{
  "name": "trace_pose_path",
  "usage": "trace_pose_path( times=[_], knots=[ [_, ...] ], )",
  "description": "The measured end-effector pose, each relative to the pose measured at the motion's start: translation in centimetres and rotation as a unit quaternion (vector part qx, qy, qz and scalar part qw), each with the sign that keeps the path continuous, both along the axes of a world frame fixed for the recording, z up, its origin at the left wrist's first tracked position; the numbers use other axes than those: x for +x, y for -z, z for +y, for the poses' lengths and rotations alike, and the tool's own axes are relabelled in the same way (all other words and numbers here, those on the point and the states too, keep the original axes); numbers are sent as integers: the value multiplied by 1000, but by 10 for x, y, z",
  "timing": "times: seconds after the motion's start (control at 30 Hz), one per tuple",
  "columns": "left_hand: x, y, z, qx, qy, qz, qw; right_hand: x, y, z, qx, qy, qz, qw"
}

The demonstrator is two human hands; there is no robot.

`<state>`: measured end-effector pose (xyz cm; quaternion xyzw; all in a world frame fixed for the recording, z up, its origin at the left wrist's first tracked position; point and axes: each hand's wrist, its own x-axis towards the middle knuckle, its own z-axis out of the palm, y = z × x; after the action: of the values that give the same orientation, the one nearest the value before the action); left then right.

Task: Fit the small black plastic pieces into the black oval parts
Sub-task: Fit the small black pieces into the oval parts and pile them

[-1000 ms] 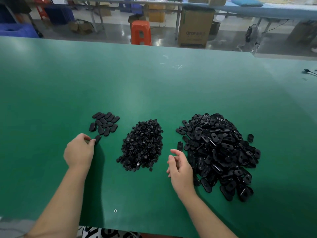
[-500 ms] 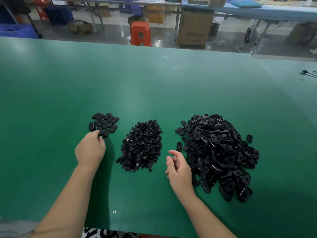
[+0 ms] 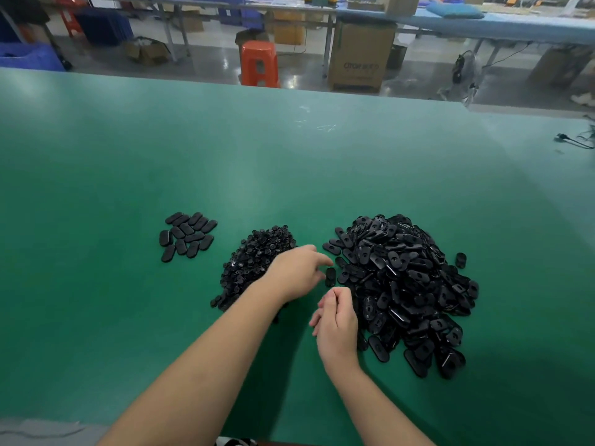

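A heap of small black plastic pieces (image 3: 254, 259) lies in the middle of the green table (image 3: 289, 175). To its right is a big heap of black oval parts (image 3: 405, 284). Several ovals lie flat in a neat group (image 3: 188, 235) at the left. My left hand (image 3: 297, 272) reaches across the small pieces, its fingers stretched toward a single oval (image 3: 330, 276) at the big heap's left edge, just short of it. Nearer me, my right hand (image 3: 336, 317) hovers beside the big heap with loosely curled fingers; nothing shows in it.
One stray oval (image 3: 461, 260) lies right of the big heap. A black cable (image 3: 573, 141) rests at the table's far right. Beyond the far edge stand an orange stool (image 3: 259, 63) and a cardboard box (image 3: 360, 56).
My left hand has left the flat group at the left and swung right over the small pieces to the single oval. My right hand has stayed put and curled its fingers a little more.
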<state>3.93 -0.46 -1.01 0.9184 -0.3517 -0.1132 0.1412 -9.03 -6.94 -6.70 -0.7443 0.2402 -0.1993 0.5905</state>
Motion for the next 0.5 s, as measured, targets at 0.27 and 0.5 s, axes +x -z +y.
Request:
trace_pose_path(
  times=[0.27, 0.5],
  knots=[
    [-11, 19, -15, 58, 42, -49, 996, 1, 2, -3, 0, -8, 7, 1000],
    [-14, 12, -9, 89, 31, -37, 995, 0, 2, -2, -28, -22, 15, 999]
  ],
)
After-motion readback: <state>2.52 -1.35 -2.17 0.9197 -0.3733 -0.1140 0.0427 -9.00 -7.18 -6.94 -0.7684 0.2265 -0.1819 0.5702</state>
